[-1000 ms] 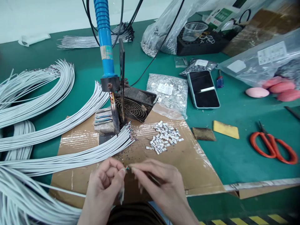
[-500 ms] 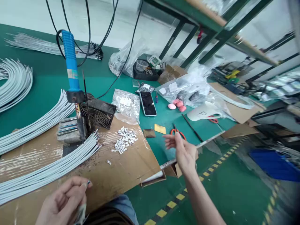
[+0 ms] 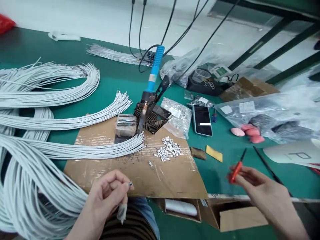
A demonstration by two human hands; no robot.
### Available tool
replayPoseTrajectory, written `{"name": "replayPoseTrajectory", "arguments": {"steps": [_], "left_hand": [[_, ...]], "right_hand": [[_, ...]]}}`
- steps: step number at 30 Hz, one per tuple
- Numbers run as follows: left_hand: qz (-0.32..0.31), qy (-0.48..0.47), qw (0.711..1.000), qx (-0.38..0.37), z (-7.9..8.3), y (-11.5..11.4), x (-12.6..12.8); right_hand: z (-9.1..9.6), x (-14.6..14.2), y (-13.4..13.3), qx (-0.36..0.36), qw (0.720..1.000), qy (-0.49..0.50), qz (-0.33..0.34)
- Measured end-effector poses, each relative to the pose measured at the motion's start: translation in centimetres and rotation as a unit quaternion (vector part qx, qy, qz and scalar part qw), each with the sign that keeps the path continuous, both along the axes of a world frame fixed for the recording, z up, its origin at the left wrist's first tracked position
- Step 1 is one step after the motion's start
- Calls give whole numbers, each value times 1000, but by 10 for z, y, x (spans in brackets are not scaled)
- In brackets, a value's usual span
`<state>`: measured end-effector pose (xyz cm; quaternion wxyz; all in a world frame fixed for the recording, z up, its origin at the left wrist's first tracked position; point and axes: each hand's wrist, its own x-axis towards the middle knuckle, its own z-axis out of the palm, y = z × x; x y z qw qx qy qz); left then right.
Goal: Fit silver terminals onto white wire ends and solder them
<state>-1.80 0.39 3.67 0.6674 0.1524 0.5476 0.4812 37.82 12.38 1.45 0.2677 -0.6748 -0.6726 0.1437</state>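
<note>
My left hand (image 3: 110,193) is closed in a pinch near the cardboard's front edge. A small bluish tip (image 3: 130,183) shows between thumb and forefinger; the rest is hidden. A pale wrap (image 3: 122,211) hangs at one of its fingers. Over the table's right front, my right hand (image 3: 260,188) grips an orange-handled tool (image 3: 235,171) with a dark pointed tip facing up. Small white-and-silver pieces (image 3: 168,149) lie piled on the cardboard (image 3: 172,180). To their left, a bundle of white cables (image 3: 107,150) ends below the blue-handled soldering iron (image 3: 156,66).
A block (image 3: 126,126) and a round-grilled fan (image 3: 152,120) stand by the iron. More white cables (image 3: 37,186) fill the left. Toward the right lie a phone (image 3: 202,120), a yellow pad (image 3: 214,153), pink lumps (image 3: 250,131) and a white jug (image 3: 292,151). Black cords (image 3: 172,20) hang behind.
My right hand was loosely open near the orange-handled tool on the table; now it holds the tool raised. My left hand keeps its pinch. The view has turned left.
</note>
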Motion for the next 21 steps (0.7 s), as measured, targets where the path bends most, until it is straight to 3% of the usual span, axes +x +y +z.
{"name": "replayPoseTrajectory", "arguments": {"steps": [4,7,9,13,21], "left_hand": [[-15,-19,999,30,-2,-9,-4],[-28,-21,998,42,-1,-12,-6],[-33,-16,998,48,0,-14,-7],[-36,-17,998,45,2,-15,-10],[-46,-22,998,40,4,-12,-11]], "right_hand": [[-4,-89,-53,-37,993,22,109],[-4,-154,-71,57,951,11,303],[-2,-183,-74,71,936,13,344],[-1,-206,-70,77,922,8,380],[-1,-214,-67,82,913,-4,400]]}}
